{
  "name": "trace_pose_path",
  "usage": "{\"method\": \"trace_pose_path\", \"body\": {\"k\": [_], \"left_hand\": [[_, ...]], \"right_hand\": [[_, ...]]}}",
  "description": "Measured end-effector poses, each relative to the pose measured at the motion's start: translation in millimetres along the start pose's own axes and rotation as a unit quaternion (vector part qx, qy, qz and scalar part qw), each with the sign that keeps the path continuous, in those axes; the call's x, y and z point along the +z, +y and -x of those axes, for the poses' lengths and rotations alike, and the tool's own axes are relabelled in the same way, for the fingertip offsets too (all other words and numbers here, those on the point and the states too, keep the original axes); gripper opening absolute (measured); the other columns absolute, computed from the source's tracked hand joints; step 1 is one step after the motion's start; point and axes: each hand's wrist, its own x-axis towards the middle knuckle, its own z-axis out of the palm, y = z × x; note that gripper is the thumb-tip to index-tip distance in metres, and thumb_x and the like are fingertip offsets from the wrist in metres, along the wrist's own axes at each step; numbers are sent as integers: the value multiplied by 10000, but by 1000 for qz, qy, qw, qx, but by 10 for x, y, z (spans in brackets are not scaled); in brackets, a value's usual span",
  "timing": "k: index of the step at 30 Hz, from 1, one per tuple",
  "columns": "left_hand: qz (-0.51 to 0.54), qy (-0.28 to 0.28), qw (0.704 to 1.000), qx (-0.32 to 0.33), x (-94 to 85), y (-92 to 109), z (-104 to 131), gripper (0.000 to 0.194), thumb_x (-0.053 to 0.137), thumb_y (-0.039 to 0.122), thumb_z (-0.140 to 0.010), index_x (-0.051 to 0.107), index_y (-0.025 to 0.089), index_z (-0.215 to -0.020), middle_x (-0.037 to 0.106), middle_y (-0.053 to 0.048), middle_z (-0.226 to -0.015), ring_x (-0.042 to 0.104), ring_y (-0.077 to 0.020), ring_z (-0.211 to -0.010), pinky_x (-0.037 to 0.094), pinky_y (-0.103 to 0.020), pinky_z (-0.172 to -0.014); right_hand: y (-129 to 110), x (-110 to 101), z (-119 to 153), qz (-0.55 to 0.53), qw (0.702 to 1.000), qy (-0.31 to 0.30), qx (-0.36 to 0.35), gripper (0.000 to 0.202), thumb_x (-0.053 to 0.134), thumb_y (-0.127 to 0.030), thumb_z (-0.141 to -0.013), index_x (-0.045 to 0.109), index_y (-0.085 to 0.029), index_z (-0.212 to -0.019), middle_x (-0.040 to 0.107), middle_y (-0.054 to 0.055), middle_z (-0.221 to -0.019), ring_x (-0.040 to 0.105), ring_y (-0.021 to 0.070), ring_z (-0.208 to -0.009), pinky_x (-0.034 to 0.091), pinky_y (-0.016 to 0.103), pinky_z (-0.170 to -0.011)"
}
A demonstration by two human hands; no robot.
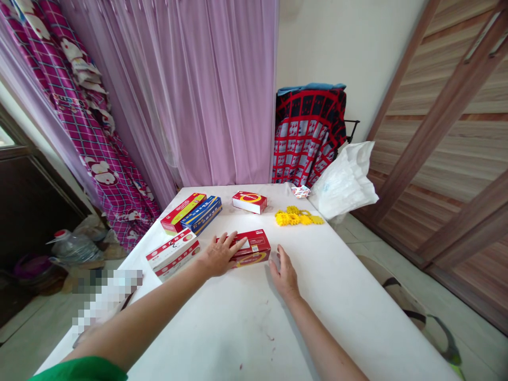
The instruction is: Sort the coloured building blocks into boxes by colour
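A red carton with a yellow band (254, 249) lies in the middle of the white table. Across its left end rests my left hand (220, 256), fingers spread over the top. My right hand (286, 274) stands just off the carton's right end, thumb and fingers apart, with nothing in it. Left of my left hand are red-and-white boxes (173, 253) with red lettering. Behind those lie a blue box (202, 214) and a red-and-yellow box (183, 211), side by side. Farther back sits another red-and-white carton (249, 202).
Yellow, bumpy pieces (296, 216) lie at the right of the white table (222, 328). A small patterned packet (300, 191) is at the back corner, beside a white bag (345, 182). A pixelated item (107, 301) lies along the left edge. Wooden cabinet doors (444, 132) stand right.
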Motion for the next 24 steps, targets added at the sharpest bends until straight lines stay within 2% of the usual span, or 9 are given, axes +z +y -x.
{"method": "trace_pose_path", "body": {"k": [3,7,12,17,21,24], "left_hand": [[8,2,1000,12,9,5,23,655,490,488,-890,211,425,-1479,288,-93,-1559,389,-357,-1327,364,-536,-1009],[21,-5,1000,4,9,39,19,699,504,535,-869,205,404,-1486,253,-121,-1569,338,-401,-1349,317,-587,-1021],[42,-21,999,-7,-14,32,16,696,477,581,-862,203,419,-1481,262,-120,-1561,298,-394,-1376,263,-610,-1047],[67,-33,997,-24,-33,5,-24,612,426,526,-903,219,438,-1472,364,-119,-1488,412,-341,-1290,336,-550,-1007],[81,-33,993,-76,-16,-33,-122,595,433,511,-900,235,465,-1459,418,-104,-1426,475,-308,-1213,378,-481,-966],[82,-33,981,-172,-5,-145,-259,588,429,496,-900,249,456,-1458,448,-123,-1382,494,-328,-1186,389,-494,-931]], "right_hand": [[-17,-19,2,0,1000,-26,0,561,427,-332,-896,371,-138,-1419,551,174,-1335,608,248,-1128,517,422,-937],[-44,-28,19,14,999,-36,-10,561,432,-331,-889,382,-131,-1410,553,172,-1338,586,255,-1162,507,428,-950],[-16,-12,30,19,999,-35,-26,537,431,-335,-889,411,-156,-1394,578,153,-1309,588,249,-1156,509,419,-947],[0,-33,34,26,998,-41,-50,495,428,-309,-881,465,-143,-1346,615,149,-1256,602,244,-1134,511,412,-950],[-10,-51,45,36,997,-47,-53,469,415,-288,-877,492,-136,-1314,621,146,-1250,603,240,-1136,516,404,-950],[0,-40,53,42,997,-46,-54,458,421,-273,-867,509,-141,-1296,635,141,-1227,612,237,-1125,518,407,-950]]}}
